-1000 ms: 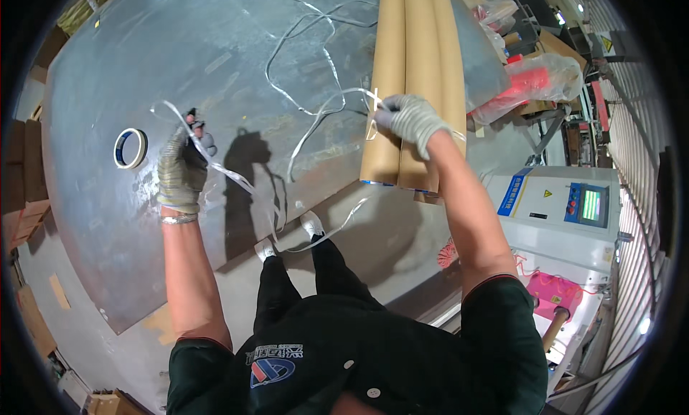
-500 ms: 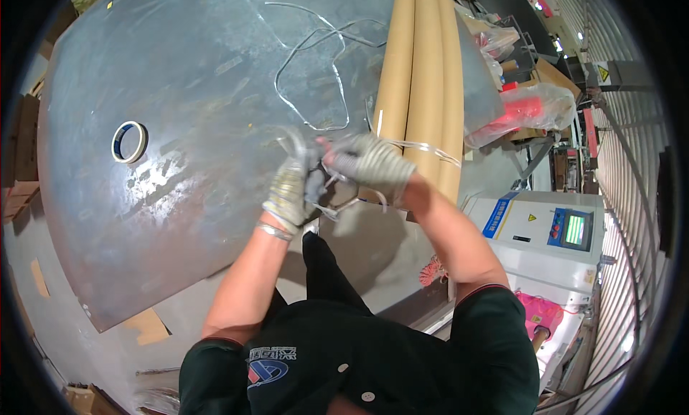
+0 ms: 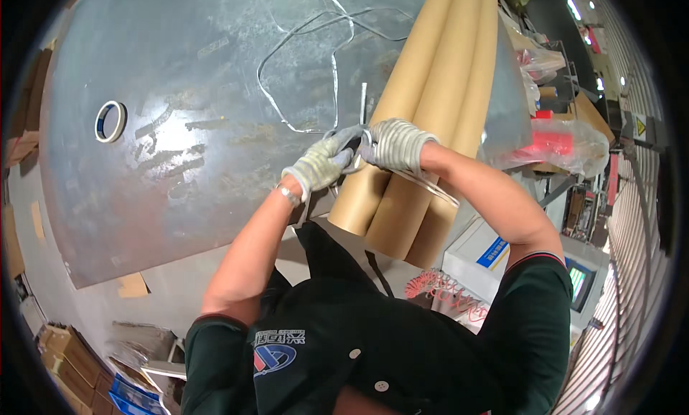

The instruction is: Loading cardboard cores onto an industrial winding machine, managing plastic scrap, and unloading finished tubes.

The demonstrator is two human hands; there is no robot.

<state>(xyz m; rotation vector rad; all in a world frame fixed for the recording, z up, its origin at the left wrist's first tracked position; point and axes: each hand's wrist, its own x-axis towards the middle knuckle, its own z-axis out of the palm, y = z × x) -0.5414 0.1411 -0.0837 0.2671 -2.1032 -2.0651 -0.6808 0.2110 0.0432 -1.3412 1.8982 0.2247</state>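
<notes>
A broad grey metal-topped table (image 3: 194, 63) lies under the left hand and spreads out to its left and beyond both hands. Along the table's right side, 3 long brown cardboard tubes (image 3: 430, 85) lie side by side, running away from beneath the right hand, their near ends closer to the body than both hands. A white machine cabinet (image 3: 470, 246) stands to the right of the hands and nearer the body, partly hidden by the right arm. Red rolls in clear plastic (image 3: 556, 144) lie farther right of the right hand.

The right hand (image 3: 400, 146) and left hand (image 3: 321, 162), both in pale knitted gloves, meet at the left tube, fingers curled closed on a thin white plastic strap (image 3: 364, 99); the exact fingertip grip is hidden. The strap crosses the tubes below the right hand, and 1 end sticks up just beyond the hands. A loose silvery-white strip (image 3: 335, 78) loops on the table beyond the left hand. A coiled red hose (image 3: 430, 282) hangs nearer the body than the right hand. A white tape ring (image 3: 100, 122) lies well left of the left hand.
</notes>
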